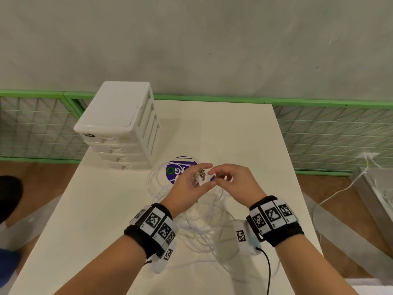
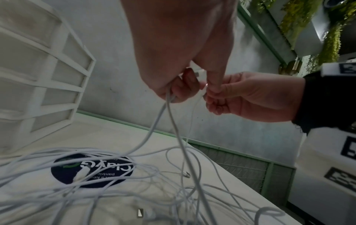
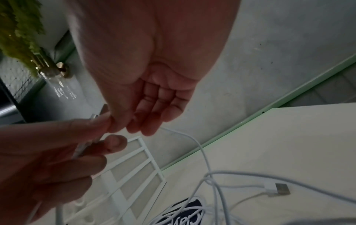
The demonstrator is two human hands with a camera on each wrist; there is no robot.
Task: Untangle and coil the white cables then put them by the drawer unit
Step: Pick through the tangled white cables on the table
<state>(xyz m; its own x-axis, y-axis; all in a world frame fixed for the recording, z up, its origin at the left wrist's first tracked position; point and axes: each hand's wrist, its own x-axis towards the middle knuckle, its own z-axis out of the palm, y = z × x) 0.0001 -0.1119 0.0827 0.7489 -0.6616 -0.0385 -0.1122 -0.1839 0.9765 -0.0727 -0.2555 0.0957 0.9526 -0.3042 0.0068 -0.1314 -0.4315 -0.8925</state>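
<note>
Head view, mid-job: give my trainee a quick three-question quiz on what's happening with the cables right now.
1. True or false: the cables already lie coiled by the drawer unit.
2. Which hand holds the USB plugs? A) left hand B) right hand C) neither
3. Fill in: the round purple sticker lies on the table, just ____ of the drawer unit in the head view.

Key: 1 false, they are a loose tangle under the hands; 2 A, the left hand, while the right hand pinches a cable end beside it; 3 right.
</note>
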